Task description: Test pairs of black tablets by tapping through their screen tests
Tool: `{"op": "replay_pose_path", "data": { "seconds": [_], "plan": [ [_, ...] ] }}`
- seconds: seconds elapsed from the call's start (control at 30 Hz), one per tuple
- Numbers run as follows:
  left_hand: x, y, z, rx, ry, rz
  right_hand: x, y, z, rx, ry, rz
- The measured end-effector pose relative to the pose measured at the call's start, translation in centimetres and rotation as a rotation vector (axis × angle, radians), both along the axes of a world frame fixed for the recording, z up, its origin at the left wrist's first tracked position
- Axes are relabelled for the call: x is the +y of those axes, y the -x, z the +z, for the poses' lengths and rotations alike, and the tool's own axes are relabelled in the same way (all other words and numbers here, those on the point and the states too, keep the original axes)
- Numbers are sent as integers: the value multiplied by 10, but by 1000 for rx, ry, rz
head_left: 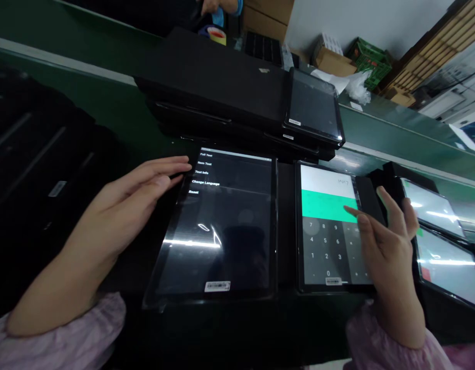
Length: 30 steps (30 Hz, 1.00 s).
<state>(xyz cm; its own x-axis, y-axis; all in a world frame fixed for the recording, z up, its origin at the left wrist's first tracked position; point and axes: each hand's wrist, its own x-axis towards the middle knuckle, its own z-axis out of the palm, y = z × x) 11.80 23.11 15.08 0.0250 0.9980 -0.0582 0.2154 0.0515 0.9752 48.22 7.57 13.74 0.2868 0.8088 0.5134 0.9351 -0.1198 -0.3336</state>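
Observation:
Two black tablets lie side by side before me. The left tablet (222, 226) shows a white text menu on a dark screen. My left hand (137, 200) lies flat with fingers stretched out, fingertips touching that tablet's upper left edge by the menu. The right tablet (328, 226) shows a calculator with a green band and number keys. My right hand (384, 241) hovers over its right side, fingers apart, index fingertip over the keypad's upper right. Neither hand holds anything.
A stack of black trays (214, 87) with a dark tablet (314, 108) on its right end stands behind. Two more lit tablets (441, 241) lie at the right. Black trays (37, 169) fill the left. Cardboard boxes (332, 59), a green crate (370, 59) and another person's hand (214, 6) are beyond.

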Motion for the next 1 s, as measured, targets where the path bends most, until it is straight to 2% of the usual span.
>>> {"op": "replay_pose_path", "data": {
  "seconds": [0.2, 0.43, 0.73, 1.0],
  "plan": [
    [1, 2, -1, 12, -5, -1, -3, -6, -2, 57, -47, -89],
    [3, 3, -3, 23, -11, -7, -2, 1, 0, 43, 2, 32],
    [1, 2, -2, 39, -29, -15, -20, -3, 8, 63, -108, -116],
    [-5, -2, 1, 39, -41, 11, -35, 1, 1, 4, -77, -63]
  ]
}}
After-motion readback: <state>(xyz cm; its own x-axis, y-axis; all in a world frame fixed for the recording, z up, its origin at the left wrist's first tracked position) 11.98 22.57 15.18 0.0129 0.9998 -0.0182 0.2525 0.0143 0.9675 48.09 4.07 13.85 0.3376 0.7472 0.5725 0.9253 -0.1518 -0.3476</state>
